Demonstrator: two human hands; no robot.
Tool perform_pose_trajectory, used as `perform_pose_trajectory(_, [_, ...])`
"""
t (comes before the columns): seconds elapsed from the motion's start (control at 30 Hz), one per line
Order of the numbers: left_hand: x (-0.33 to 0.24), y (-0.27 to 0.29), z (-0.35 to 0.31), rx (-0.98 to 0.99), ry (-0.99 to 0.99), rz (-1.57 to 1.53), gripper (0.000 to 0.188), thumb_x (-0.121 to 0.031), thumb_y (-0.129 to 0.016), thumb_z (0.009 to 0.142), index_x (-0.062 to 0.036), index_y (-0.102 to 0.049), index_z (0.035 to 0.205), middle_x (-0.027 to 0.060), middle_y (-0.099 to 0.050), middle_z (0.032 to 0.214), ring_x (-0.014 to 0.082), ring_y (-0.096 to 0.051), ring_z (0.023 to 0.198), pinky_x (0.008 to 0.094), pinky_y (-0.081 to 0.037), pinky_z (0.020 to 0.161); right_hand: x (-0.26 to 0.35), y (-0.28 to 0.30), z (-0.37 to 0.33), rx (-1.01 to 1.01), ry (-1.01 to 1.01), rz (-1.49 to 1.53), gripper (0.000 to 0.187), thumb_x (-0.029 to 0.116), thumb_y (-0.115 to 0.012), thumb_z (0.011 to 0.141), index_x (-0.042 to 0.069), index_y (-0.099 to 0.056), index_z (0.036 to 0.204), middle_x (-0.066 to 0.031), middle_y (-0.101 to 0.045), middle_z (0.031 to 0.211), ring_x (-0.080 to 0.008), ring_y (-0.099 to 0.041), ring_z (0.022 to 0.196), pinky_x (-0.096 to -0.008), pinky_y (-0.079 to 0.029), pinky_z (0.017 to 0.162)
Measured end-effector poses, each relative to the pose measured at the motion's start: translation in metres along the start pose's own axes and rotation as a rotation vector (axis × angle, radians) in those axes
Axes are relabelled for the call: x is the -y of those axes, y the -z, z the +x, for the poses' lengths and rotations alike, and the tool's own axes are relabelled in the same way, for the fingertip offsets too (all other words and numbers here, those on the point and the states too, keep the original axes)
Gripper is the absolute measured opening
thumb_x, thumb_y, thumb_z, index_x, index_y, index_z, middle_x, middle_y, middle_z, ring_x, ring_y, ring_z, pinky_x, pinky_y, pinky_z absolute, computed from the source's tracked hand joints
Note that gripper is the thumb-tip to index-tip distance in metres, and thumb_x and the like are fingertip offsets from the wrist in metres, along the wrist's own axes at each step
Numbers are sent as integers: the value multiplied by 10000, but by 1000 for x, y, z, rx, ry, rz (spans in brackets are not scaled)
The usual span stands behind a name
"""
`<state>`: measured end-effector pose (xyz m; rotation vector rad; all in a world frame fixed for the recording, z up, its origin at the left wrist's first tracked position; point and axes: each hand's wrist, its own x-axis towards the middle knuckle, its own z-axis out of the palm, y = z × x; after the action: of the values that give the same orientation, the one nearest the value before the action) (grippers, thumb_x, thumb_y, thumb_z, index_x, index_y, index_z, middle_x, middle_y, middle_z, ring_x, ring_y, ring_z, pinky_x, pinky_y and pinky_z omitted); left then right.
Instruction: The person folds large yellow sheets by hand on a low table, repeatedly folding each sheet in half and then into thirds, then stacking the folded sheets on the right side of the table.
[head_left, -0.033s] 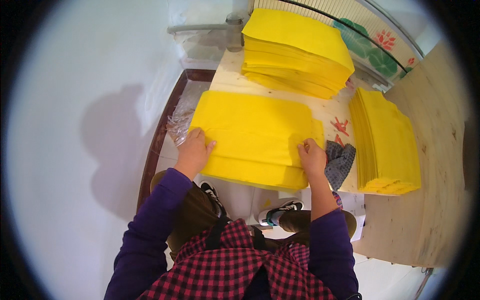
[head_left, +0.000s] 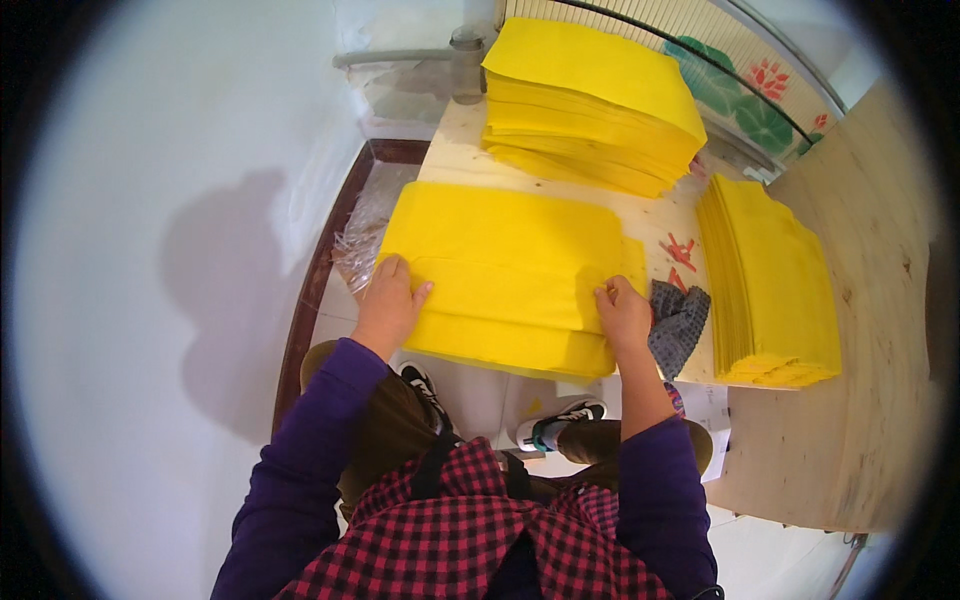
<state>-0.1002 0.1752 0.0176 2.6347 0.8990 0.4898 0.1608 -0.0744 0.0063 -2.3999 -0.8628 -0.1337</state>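
Observation:
A yellow fabric sheet (head_left: 500,265) lies in front of me with a crease across it, its near part overhanging the table's front edge. At its left edge my left hand (head_left: 392,305) is closed on the cloth, thumb on top and the other fingers partly hidden. My right hand (head_left: 624,312) pinches the fabric near its right edge, fingers curled. More yellow cloth shows beneath and to the right of the sheet.
On the wooden table (head_left: 455,150) stand a tall yellow fabric stack (head_left: 595,90) at the back and another stack (head_left: 775,285) at the right. Orange-red clips (head_left: 680,250) and a dark grey dotted cloth (head_left: 680,325) lie between. A clear jar (head_left: 467,65) stands far left.

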Motion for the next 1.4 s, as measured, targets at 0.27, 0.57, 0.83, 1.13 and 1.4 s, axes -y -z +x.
perform_pose_trajectory(0.27, [4, -19, -7, 7, 16, 115, 646, -326, -545, 932, 58, -341, 1409, 251, -291, 1493, 368, -258, 1400, 419, -207, 1154, 13, 20, 4, 61, -55, -45, 218, 257, -650, 846, 67, -636, 951, -142, -665, 806, -341, -639, 774, -427, -501, 705])
perform_pose_trajectory(0.57, [13, -26, -5, 33, -18, 169, 665, -362, -534, 923, 33, -340, 1422, 218, -281, 1511, 339, -237, 1416, 409, -190, 1159, 176, -46, -29, 201, 430, 91, 600, 383, -565, 904, -9, -463, 1346, -221, -427, 1413, -351, -359, 1344, -457, -254, 1124])
perform_pose_trajectory(0.83, [11, -25, -7, 49, 19, 160, 659, -357, -523, 930, 34, -333, 1425, 226, -266, 1515, 339, -226, 1420, 407, -184, 1161, 167, -71, -36, 434, 246, -239, 780, 560, -378, 940, 35, -223, 1496, -131, -193, 1571, -243, -138, 1463, -427, -96, 1177])
perform_pose_trajectory(1.13, [6, -20, -5, 68, 20, 139, 665, -371, -490, 947, 38, -303, 1437, 224, -254, 1522, 336, -229, 1420, 393, -178, 1164, 87, -27, -30, 324, 25, -351, 811, 569, -378, 938, 3, -198, 1491, -156, -176, 1569, -260, -129, 1463, -418, -94, 1180])
perform_pose_trajectory(1.4, [29, -17, -9, 54, 134, -58, 662, -375, -456, 964, 47, -282, 1443, 225, -240, 1528, 342, -210, 1427, 421, -167, 1163, 79, -21, -30, 334, -10, -404, 842, 609, -348, 932, 8, -181, 1498, -145, -150, 1578, -248, -120, 1464, -418, -75, 1180])
